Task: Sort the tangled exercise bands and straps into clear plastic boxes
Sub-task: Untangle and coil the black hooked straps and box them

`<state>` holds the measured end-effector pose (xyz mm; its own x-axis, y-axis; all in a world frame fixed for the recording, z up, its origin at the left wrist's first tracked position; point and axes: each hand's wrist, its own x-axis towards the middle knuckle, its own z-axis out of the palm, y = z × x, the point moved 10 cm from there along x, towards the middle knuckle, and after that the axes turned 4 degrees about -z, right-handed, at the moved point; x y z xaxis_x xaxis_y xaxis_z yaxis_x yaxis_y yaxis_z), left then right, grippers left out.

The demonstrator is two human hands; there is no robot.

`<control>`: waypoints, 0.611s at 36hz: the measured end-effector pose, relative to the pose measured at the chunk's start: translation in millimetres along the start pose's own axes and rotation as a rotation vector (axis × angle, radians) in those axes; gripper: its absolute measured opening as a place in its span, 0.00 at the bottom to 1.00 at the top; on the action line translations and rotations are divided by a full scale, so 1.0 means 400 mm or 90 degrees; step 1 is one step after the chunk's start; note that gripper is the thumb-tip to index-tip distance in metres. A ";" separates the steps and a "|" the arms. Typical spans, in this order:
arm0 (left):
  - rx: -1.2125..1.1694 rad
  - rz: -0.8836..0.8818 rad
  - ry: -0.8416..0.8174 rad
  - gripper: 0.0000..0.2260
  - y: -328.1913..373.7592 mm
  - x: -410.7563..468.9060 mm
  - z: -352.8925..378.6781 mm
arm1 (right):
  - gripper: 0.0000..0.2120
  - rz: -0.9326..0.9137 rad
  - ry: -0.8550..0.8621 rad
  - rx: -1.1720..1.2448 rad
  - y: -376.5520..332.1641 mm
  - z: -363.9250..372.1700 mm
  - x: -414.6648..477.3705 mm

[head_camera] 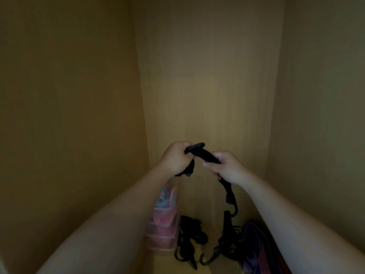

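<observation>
My left hand [174, 158] and right hand [227, 168] grip a black webbing strap [207, 156]. Stacked clear plastic boxes [164, 220] at 7 o'clock look part-filled. A black strap tangle [189, 236] at 6 o'clock lies unsorted.

Looked into dim wood closet. Back panel [207, 76] tan w/ faint vert. grain, brightest approx. mid-height. Met left panel [69, 86] & right panel [320, 95] at straight corners, both darker. Bare tan floor [212, 224] low in view. Pale sliver [2, 263] at btm-left edge, too small to tell.
</observation>
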<state>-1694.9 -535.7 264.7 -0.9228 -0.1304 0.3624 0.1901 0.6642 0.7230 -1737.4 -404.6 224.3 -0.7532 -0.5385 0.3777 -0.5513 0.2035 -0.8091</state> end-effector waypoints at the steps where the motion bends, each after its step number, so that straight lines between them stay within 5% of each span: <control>1: -0.008 -0.003 0.013 0.12 0.003 0.002 -0.009 | 0.05 0.010 -0.006 0.009 0.018 0.000 -0.002; 7: -0.081 -0.069 0.094 0.12 -0.040 0.030 -0.087 | 0.03 0.143 -0.102 -0.014 0.185 0.033 -0.070; 22: -0.024 -0.082 0.087 0.10 -0.086 0.004 -0.072 | 0.05 0.287 -0.026 0.056 0.347 0.066 -0.188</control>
<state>-1693.2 -580.0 257.2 -0.8865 -0.3130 0.3409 0.0885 0.6084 0.7887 -1747.7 -357.2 71.6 -0.8952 -0.4442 -0.0367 -0.1382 0.3548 -0.9247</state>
